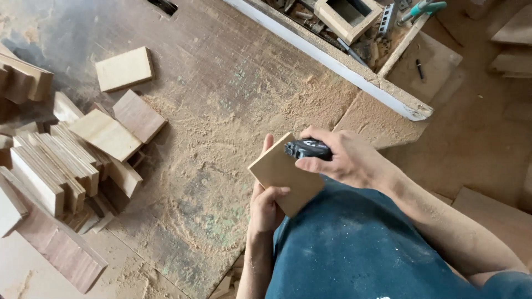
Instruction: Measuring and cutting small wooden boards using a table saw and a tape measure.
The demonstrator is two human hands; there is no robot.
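My left hand (266, 206) grips a flat, light-brown rectangular wood board (284, 173) from below, thumb on its face, holding it tilted above my lap. My right hand (339, 158) is closed around a small black hand tool (308, 149), whose front end rests at the board's upper right edge. Both hands are over my dark blue, dust-speckled clothing (354, 243), just off the near edge of the workbench.
A sawdust-covered wooden workbench (221, 94) stretches to the left. A heap of cut wood blocks and boards (72, 160) lies at the left, one pale block (124, 68) apart. At top, a white-edged tray (382, 88) holds tools and a wooden box frame (348, 16).
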